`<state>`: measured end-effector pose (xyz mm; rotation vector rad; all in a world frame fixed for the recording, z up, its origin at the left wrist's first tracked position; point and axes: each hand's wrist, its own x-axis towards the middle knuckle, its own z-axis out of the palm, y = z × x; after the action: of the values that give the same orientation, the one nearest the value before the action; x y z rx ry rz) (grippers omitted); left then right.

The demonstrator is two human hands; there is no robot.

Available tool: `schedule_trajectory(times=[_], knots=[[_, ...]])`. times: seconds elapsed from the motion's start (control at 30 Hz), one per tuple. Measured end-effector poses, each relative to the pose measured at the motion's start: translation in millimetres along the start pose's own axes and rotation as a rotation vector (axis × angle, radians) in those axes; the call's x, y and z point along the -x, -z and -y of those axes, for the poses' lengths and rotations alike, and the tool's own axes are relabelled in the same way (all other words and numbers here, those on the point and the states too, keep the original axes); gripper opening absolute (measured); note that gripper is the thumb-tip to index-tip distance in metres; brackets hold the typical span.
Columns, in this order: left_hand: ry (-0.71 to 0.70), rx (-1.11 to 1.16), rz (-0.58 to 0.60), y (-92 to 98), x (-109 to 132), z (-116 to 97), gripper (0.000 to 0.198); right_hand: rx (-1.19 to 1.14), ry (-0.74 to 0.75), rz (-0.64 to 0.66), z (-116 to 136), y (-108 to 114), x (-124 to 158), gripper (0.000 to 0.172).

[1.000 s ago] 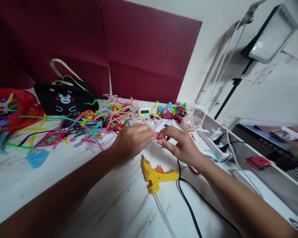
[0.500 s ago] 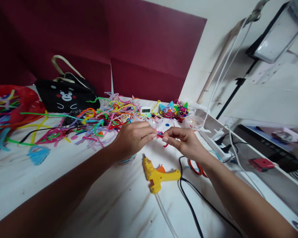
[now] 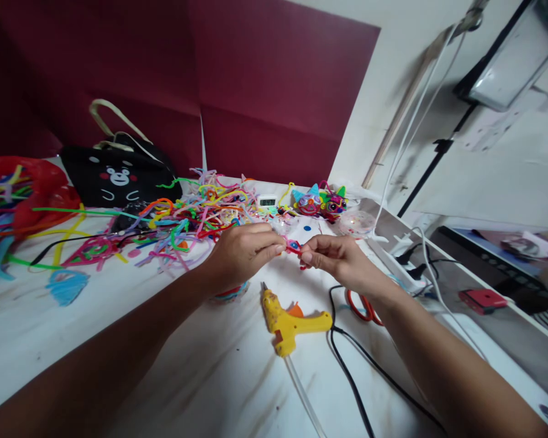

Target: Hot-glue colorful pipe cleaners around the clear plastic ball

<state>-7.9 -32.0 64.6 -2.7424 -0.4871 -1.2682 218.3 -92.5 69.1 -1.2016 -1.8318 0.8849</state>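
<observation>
Two hands meet in the head view: the left grip (image 3: 246, 252) and the right grip (image 3: 335, 260) each pinch narrowly, thumb against fingers, on a blue-centred red piece (image 3: 294, 244) held between them above the table (image 3: 201, 371). It should be very light and probably bendy (its material is too small to judge), so gentle fingertips at its two ends seem best, sparing the middle. Its ends vanish under both grips. Just below the left grip, a banded thing (image 3: 232, 294) is mostly covered; nearer than the right grip, red loops (image 3: 361, 307) disappear behind the right arm (image 3: 432, 331).
</observation>
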Motion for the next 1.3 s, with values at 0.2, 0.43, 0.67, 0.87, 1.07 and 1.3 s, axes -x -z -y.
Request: schedule_trajectory(times=[0.2,0.43,0.67,0.87,1.07,1.3], knots=[[-0.048,-0.09,0.055,-1.6,1,-2,0.027,-0.02,-0.048,-0.022,-4,2,-2,0.024],[-0.059,-0.1,0.042,7.3,-1,13,0.026,-0.023,-0.037,-0.131,-3,9,3,0.029],[-0.028,-0.125,0.027,5.7,-1,14,0.028,-0.183,-0.09,-0.016,1,3,3,0.033],[-0.113,-0.098,0.005,5.1,-3,6,0.024,-0.29,-0.078,0.014,7,-12,-6,0.032],[-0.038,-0.005,0.031,11.9,-5,4,0.023,-0.275,-0.048,-0.037,6,-9,-7,0.034],[-0.04,-0.048,0.028,9.4,-5,4,0.026,-0.226,-0.033,-0.058,7,-8,-4,0.03]])
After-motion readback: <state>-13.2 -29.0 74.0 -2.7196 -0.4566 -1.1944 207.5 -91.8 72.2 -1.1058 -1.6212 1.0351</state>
